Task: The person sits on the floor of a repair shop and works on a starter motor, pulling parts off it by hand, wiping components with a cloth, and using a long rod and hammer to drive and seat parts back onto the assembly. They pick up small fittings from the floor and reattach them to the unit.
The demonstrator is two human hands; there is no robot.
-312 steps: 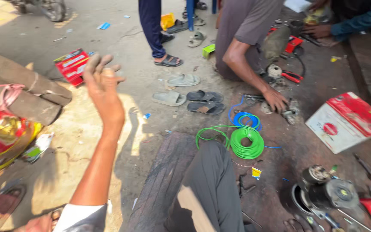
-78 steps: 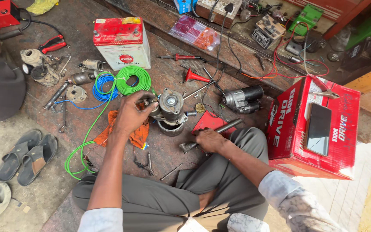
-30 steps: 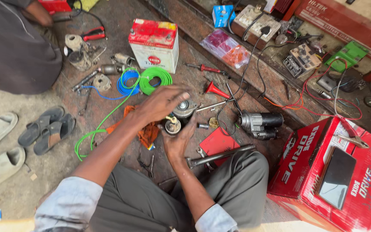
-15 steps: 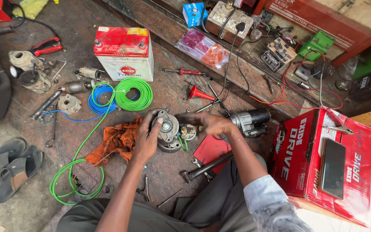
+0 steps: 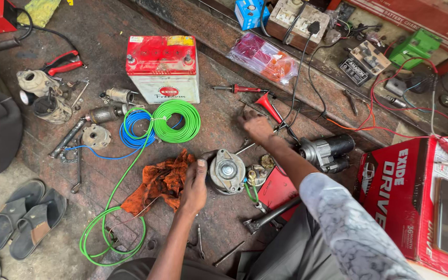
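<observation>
Left hand (image 5: 195, 187) grips round motor part (image 5: 227, 170) at its left side, shaft end facing up. Right hand (image 5: 255, 126) open, reaching toward red screwdriver (image 5: 271, 108).

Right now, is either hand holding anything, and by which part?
The left hand grips the round metal motor housing by its left rim. The right hand reaches toward the red-handled tools, palm down; nothing visibly held.

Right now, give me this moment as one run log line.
left hand: grips round metal motor part, beside orange rag | right hand: reaches to tools near red-handled screwdriver, holds nothing
</observation>
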